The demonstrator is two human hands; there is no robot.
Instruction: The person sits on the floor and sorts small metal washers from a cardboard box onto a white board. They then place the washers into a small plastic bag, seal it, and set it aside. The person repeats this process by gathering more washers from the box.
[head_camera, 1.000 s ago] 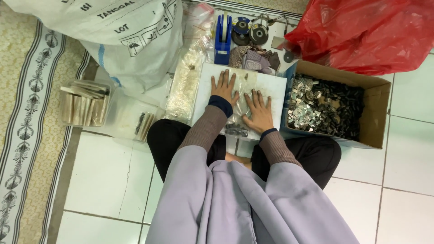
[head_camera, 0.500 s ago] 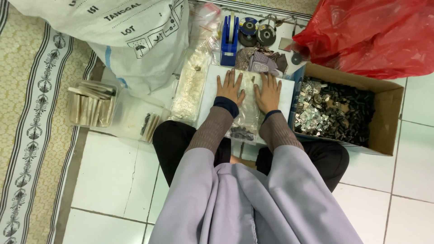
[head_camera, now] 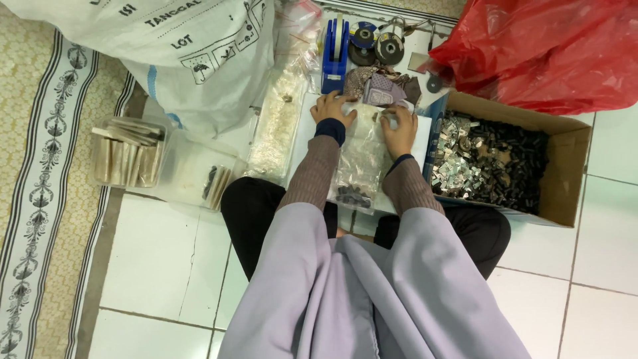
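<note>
I sit on a tiled floor with a clear plastic bag (head_camera: 355,169) lying flat on a white board in front of my knees. Small dark parts are gathered at the bag's near end (head_camera: 351,195). My left hand (head_camera: 333,108) grips the bag's far left corner. My right hand (head_camera: 400,128) pinches the far right corner, fingers curled around the plastic. Both hands rest at the bag's open top edge.
A cardboard box (head_camera: 565,173) of small metal and black parts stands to my right. A red plastic bag (head_camera: 545,46) lies behind it. A blue tape dispenser (head_camera: 333,56), tape rolls (head_camera: 375,43), a large white sack (head_camera: 179,46), a long clear bag (head_camera: 279,126) and clear containers (head_camera: 133,156) lie left.
Both hands moved from lying flat on the bag to its far edge and closed on its corners. The view shifted a little.
</note>
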